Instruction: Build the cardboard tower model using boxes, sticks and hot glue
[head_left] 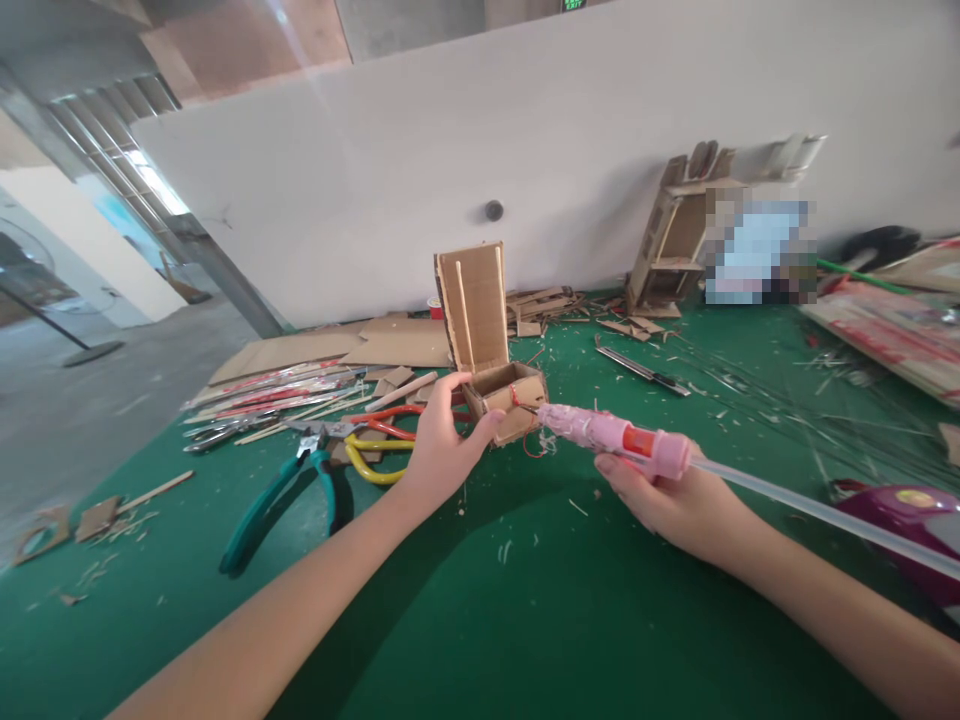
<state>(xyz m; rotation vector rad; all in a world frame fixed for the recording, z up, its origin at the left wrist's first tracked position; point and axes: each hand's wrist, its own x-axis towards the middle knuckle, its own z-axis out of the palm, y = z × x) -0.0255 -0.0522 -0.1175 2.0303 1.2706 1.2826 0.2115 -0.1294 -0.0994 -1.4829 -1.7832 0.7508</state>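
A small cardboard box (507,392) with a tall upright back panel (480,310) stands mid-table; two thin sticks run up the panel. My left hand (446,435) grips the box at its near left side, thumb in front and fingers behind. In my right hand (667,500) is a pink hot glue gun (600,430), a long clear glue stick (810,505) trailing from its rear. Its nozzle points left and reaches the box's front right, close to a bit of red wire (515,394). Whether the nozzle touches the cardboard I cannot tell.
Green-handled cutting pliers (300,490) and scissors with red and yellow handles (382,445) lie left of the box. A utility knife (641,370) rests at the right. Cardboard sheets (300,352) and a taller cardboard structure (667,245) stand near the white wall (420,170).
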